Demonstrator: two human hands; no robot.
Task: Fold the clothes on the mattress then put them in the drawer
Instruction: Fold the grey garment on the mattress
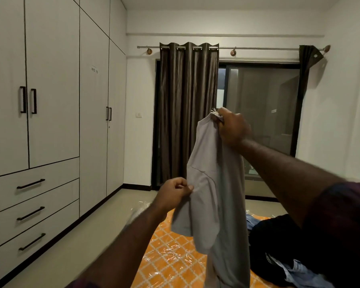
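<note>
Wardrobe (52, 100) at far left, its three drawers (32, 213) stacked low, all closed, dark bar handles. Next, my left hand (175, 194): fingers curled, pinching the left edge of the grey shirt (216, 194) about midway down. Below it, the mattress (170, 256), orange lattice pattern under clear plastic. The grey shirt hangs in the air above that mattress, long axis vertical, bunched top end uppermost, lower end trailing out of the bottom of view, one short sleeve drooping on its left side. My right hand (231, 127), raised high, fist closed round the bunched top, with a scrap of white showing above my fingers. Farthest right, dark clothes (279, 242) heaped on the mattress, partly behind my right arm, pale blue cloth at the near edge.
</note>
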